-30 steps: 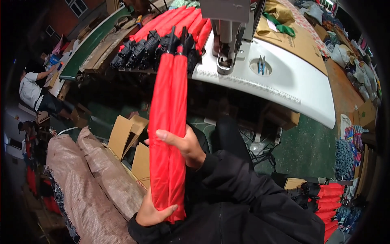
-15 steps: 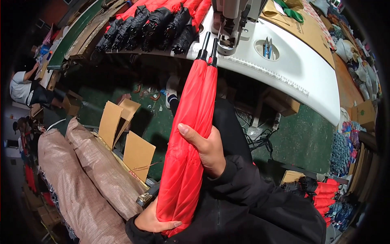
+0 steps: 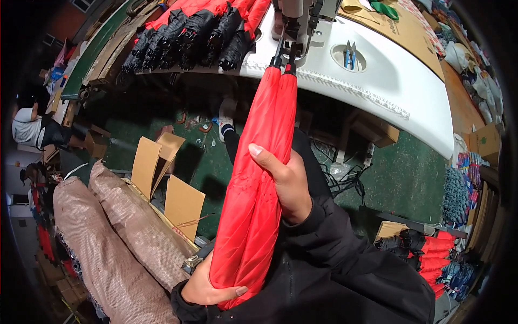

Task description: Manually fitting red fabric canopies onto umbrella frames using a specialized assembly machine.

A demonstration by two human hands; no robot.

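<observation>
- Head view: two red furled umbrellas (image 3: 243,221) lie side by side, their smooth, faintly glossy cloth creased lengthwise and diagonally, tapering to slim black ends (image 3: 275,61).
- Right hand (image 3: 290,183) wraps the pair around mid-length, thumb across the cloth; left hand (image 3: 205,286) grasps their wide lower end, thumb over the front.
- White, smooth table (image 3: 399,100) with a rounded corner bears a ruler-marked strip (image 3: 350,86), a machine (image 3: 293,9) with metal parts, and a round recess (image 3: 338,56) holding blue-handled snips (image 3: 353,58).
- More red bundles (image 3: 259,16) with crumpled black ends are piled at its left.
- Coarse, brownish woven sacks (image 3: 94,232), long and rounded, lie beside stiff cardboard flaps (image 3: 184,205); the floor (image 3: 404,183) is green and speckled. Farther left is another person (image 3: 27,129) in a pale top.
- Held before the person's dark jacket (image 3: 345,270), the umbrellas slant away and slightly rightward along their long axis, black ends pointing to the machine; whether they touch it, I cannot tell.
</observation>
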